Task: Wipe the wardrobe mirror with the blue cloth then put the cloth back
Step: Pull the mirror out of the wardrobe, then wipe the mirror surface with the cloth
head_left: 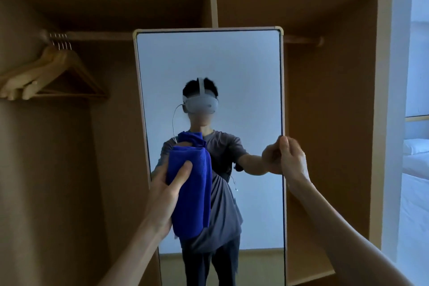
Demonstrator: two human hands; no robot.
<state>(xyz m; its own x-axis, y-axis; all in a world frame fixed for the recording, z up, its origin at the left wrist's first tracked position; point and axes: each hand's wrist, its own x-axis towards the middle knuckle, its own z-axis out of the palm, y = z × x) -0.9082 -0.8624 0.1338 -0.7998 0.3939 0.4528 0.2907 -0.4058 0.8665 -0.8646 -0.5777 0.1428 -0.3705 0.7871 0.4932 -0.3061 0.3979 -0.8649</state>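
A tall wardrobe mirror with a pale wooden frame stands out from the open wardrobe in the middle of the head view. My left hand grips a folded blue cloth and holds it against the lower left part of the glass, thumb across the cloth's front. My right hand grips the mirror's right edge at mid height, fingers curled round the frame. The glass reflects a person wearing a headset, plus the cloth and both arms.
The brown wardrobe surrounds the mirror, its central divider behind the top. Several wooden hangers hang on the left rail. A bare rail crosses the right bay. A white bed lies at the far right.
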